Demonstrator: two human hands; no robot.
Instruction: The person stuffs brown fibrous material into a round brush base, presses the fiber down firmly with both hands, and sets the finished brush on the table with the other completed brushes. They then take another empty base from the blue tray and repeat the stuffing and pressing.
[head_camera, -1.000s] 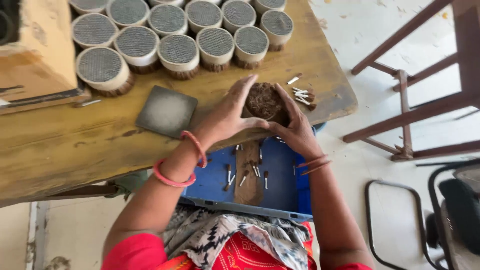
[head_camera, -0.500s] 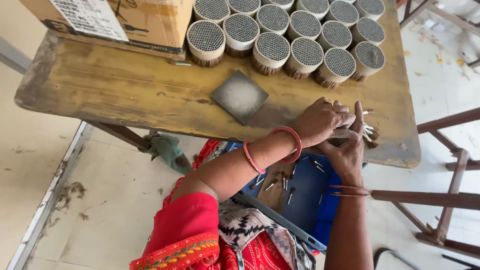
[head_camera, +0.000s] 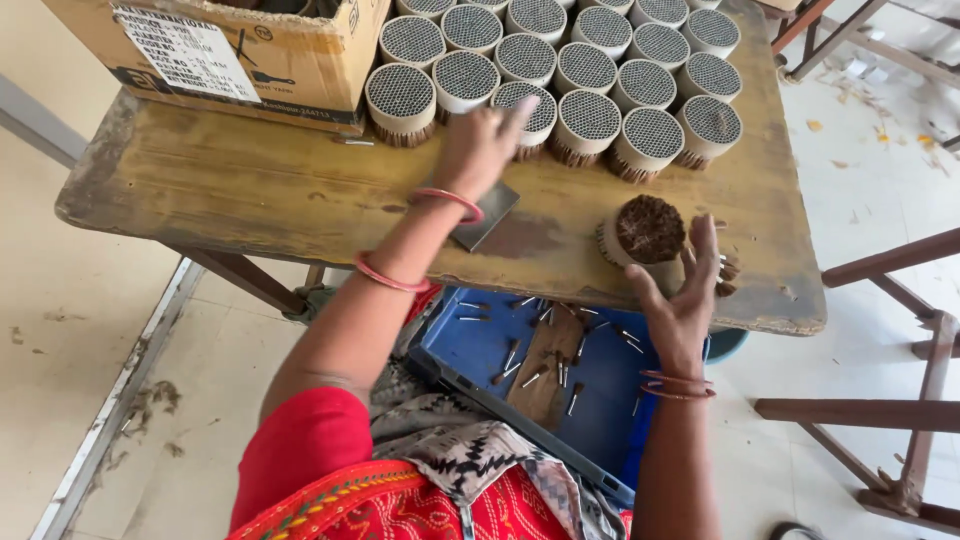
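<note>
My right hand (head_camera: 680, 305) cups a round bundle with a brown top (head_camera: 648, 232) that stands near the front edge of the worn wooden table (head_camera: 250, 195). My left hand (head_camera: 482, 148) is stretched out with fingers apart. It reaches over a dark square pad (head_camera: 492, 212) to the front row of round bundles with grey honeycomb tops (head_camera: 590, 115), and its fingertips are at one of them. A blue tray (head_camera: 610, 385) on my lap holds several small metal pins and a wooden piece (head_camera: 545, 370).
A cardboard box (head_camera: 250, 50) stands at the table's back left, beside the rows of bundles. A few loose pins (head_camera: 725, 268) lie by my right hand. Brown metal frames (head_camera: 900, 260) stand on the floor to the right.
My left hand has left the brown-topped bundle and moved up and away to the row of grey-topped bundles. My right hand stays on the brown-topped bundle, which now shows fully.
</note>
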